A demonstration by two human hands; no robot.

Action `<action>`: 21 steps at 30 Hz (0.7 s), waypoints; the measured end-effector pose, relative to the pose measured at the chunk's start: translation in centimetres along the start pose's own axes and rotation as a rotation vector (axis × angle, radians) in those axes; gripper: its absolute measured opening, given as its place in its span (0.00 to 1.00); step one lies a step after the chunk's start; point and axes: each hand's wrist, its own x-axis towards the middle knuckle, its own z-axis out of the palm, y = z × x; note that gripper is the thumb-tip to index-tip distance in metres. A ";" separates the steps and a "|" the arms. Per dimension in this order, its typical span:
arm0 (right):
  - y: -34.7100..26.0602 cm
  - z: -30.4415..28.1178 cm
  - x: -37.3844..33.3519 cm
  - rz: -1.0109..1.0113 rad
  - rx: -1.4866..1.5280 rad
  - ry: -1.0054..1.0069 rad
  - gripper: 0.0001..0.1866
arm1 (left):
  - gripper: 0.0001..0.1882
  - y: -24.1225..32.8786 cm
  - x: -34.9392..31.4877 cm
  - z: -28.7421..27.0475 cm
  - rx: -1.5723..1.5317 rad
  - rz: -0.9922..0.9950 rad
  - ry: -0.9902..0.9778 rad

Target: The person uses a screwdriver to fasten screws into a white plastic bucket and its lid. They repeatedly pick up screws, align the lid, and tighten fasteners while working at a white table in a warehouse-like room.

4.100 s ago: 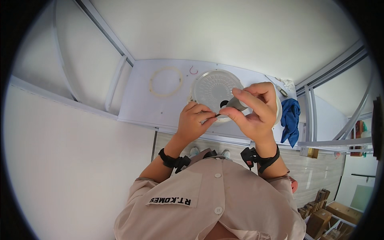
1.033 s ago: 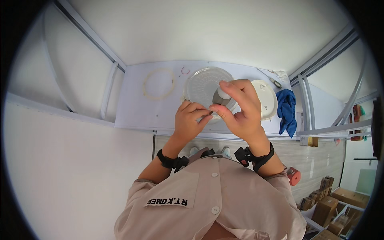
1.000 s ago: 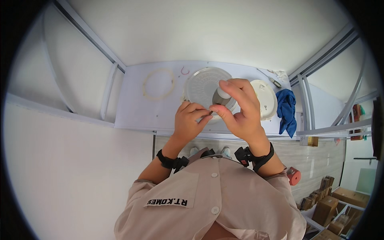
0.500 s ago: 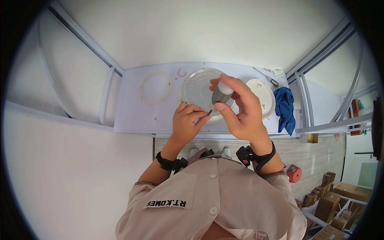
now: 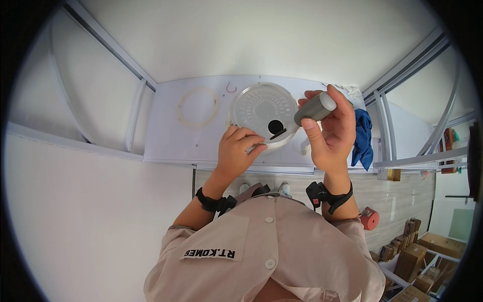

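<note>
My right hand (image 5: 334,128) is wrapped round a tool with a grey cylindrical handle (image 5: 313,110), pale at its rounded end. The tool tilts down to the left, and its narrow dark tip (image 5: 278,134) is over a round silvery panel (image 5: 251,103). This panel has rings of small marks and a black round spot (image 5: 275,127) at its near right. At the panel's near left rim, my left hand (image 5: 236,151) has thumb and forefinger bent close together in a pinch. What they hold, if anything, is too small to tell.
A pale ring (image 5: 179,111) and a small red wire loop (image 5: 231,88) lie on the white table (image 5: 163,136), left of the panel. Blue cloth (image 5: 362,143) hangs at the right end. My right hand mostly covers a white round cover. Metal frame posts stand at both sides.
My right hand has moved right and tilted the tool from nearly upright to slanting. Its dark tip has come away from my left fingers, and the black spot is uncovered.
</note>
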 end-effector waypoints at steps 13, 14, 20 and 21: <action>2.8 -3.4 -1.8 0.295 -0.355 -0.120 0.33 | 0.09 -1.2 -0.5 -0.4 0.087 0.052 -0.056; 4.0 -3.4 -2.2 0.232 -0.399 -0.186 0.32 | 0.09 -1.5 -0.7 -0.6 0.092 0.050 -0.049; 7.7 -2.8 -4.6 0.273 -0.442 -0.450 0.24 | 0.09 -2.8 -1.1 -2.5 0.149 0.024 -0.032; 7.8 -2.6 -4.8 0.282 -0.445 -0.455 0.23 | 0.09 -3.0 -1.3 -2.8 0.169 0.021 -0.022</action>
